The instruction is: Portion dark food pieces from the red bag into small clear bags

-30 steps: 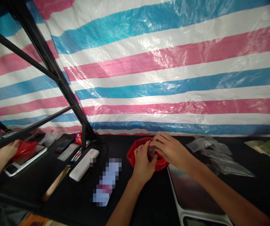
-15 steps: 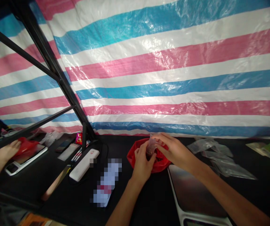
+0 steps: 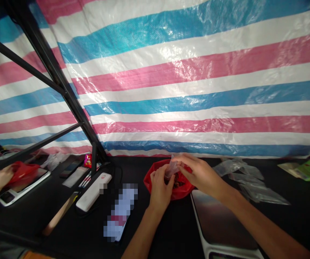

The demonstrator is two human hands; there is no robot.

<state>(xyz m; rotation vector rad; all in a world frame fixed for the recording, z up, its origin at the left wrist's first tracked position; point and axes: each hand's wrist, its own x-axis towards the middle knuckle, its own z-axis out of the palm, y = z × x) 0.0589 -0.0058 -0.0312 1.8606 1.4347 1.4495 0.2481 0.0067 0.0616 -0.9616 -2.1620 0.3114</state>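
Observation:
A red plastic bag (image 3: 151, 183) stands with its mouth spread wide on the black table. Small dark bits (image 3: 180, 178) lie inside it, too small to name. Over its mouth, a small clear plastic bag (image 3: 172, 168) is held between both hands. My left hand (image 3: 160, 182) is closed, thumb and fingers round the lower part of the clear bag. From the right, my right hand (image 3: 194, 172) pinches the clear bag's upper edge. Fingers partly hide the clear bag and its contents.
A flat scale (image 3: 222, 219) lies just right of the red bag, under my right forearm. Clear bags (image 3: 252, 180) are spread behind it. Left are a phone (image 3: 121, 214), a white power strip (image 3: 94, 192) and a black metal frame (image 3: 73, 104). Beyond, another person's hand (image 3: 0, 180) holds red plastic.
The view has shifted slightly, moving the table items a little left. Both hands keep hold of the clear bag over the red bag. The other person's hand has moved left.

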